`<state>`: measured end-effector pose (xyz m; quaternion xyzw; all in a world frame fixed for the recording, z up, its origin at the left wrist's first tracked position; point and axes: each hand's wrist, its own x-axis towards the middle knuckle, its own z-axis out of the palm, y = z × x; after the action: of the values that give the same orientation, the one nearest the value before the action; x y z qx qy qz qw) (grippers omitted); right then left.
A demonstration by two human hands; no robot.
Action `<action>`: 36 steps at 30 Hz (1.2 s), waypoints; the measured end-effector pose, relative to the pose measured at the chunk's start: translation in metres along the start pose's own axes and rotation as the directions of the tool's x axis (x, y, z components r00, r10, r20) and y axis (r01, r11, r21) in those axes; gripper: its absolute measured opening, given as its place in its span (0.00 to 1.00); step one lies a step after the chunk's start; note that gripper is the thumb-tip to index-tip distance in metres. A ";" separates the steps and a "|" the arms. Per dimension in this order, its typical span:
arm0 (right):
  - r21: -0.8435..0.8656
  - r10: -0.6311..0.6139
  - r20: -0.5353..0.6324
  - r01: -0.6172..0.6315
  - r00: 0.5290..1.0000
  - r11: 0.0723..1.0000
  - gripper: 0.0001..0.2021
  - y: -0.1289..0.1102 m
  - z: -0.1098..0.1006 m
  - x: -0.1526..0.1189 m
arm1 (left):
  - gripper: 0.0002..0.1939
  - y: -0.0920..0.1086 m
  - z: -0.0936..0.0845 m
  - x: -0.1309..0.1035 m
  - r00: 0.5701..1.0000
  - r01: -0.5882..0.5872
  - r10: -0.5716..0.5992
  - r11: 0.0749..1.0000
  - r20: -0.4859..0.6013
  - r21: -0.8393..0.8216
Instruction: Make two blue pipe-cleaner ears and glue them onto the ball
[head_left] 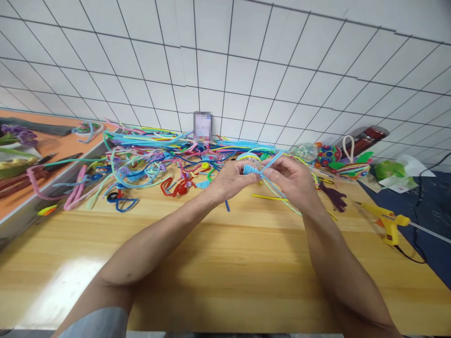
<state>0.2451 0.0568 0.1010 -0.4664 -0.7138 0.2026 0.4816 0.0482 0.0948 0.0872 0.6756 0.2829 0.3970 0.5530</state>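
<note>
Above the far part of the wooden table (211,253), both hands meet around a light blue pipe-cleaner piece (251,170) with a coiled or folded, ribbed body. My left hand (230,180) pinches its left side. My right hand (289,180) is closed on the light blue strand (274,159) that leaves the piece at its right end. More pale blue and green strands hang down from between the hands. An arched, multicoloured piece shows just behind the fingers, partly hidden.
Tangled pipe cleaners (151,164) lie along the wall, with a small card (203,126) behind. A yellow glue gun (387,223) lies at the right edge, its cord trailing. Round ornaments (327,154) stand back right. An orange surface (66,145) is at the left.
</note>
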 end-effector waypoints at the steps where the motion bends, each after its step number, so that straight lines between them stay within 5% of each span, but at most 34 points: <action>1: 0.026 0.007 -0.007 -0.007 1.000 1.000 0.06 -0.001 -0.001 0.000 | 0.11 -0.001 0.000 0.000 1.000 0.006 -0.006 1.000 -0.003 0.011; 6: -0.025 -0.024 -0.088 0.022 0.996 0.999 0.04 -0.006 0.001 -0.002 | 0.10 -0.005 0.002 0.001 1.000 0.014 -0.013 0.999 -0.020 0.053; 11: -0.253 -0.218 -0.123 0.182 0.968 0.950 0.03 -0.012 0.006 -0.007 | 0.11 -0.003 0.004 0.001 0.997 0.037 -0.034 0.999 -0.069 0.036; 17: -0.445 -0.516 -0.101 0.426 0.850 0.788 0.09 -0.009 0.022 -0.013 | 0.12 -0.001 0.005 0.003 0.976 0.038 -0.096 0.958 -0.196 -0.283; 21: -0.496 -0.618 -0.085 0.505 0.782 0.707 0.13 0.000 0.031 -0.014 | 0.12 -0.001 0.004 0.005 0.977 0.053 -0.149 0.858 -0.149 -0.510; 26: -0.527 -0.651 -0.074 0.525 0.755 0.668 0.16 0.005 0.030 -0.013 | 0.13 0.001 0.003 0.005 0.976 0.059 -0.174 0.793 -0.132 -0.606; 36: -0.539 -0.650 -0.009 0.544 0.760 0.643 0.13 0.008 0.021 -0.009 | 0.17 -0.003 0.003 0.004 0.972 0.065 -0.182 0.812 -0.146 -0.580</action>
<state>0.2310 0.0562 0.0806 -0.3303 -0.8016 -0.2115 0.4511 0.0531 0.0975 0.0853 0.4167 0.2469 0.4907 0.7243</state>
